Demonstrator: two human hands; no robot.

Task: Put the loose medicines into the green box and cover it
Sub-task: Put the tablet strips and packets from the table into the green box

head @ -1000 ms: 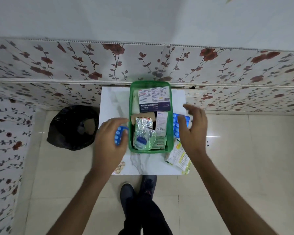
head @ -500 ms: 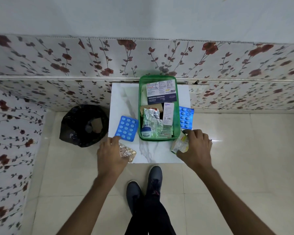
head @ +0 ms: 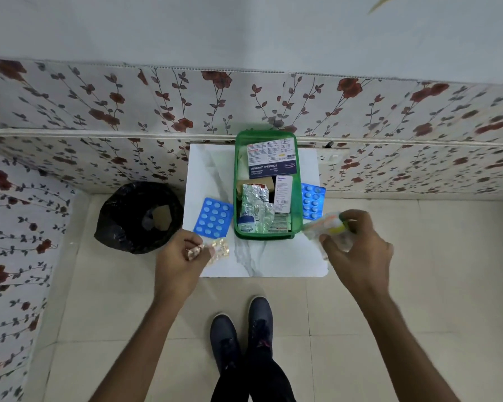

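Observation:
An open green box stands on a small white marble table, filled with medicine packets and a dressings carton. A blue blister strip lies left of the box, and a second blue blister strip lies right of it. My left hand grips a gold blister strip at the table's front left corner. My right hand holds a blurred yellow-and-white medicine packet just above the table, right of the box's front corner. No lid is in view.
A bin lined with a black bag stands on the floor left of the table. A floral-papered wall runs right behind the table. My shoes are on the tiled floor in front of it.
Both hands drew back from the blue strips beside the box to the table's front. The left took hold of the gold strip, and the right lifted the yellow-and-white packet.

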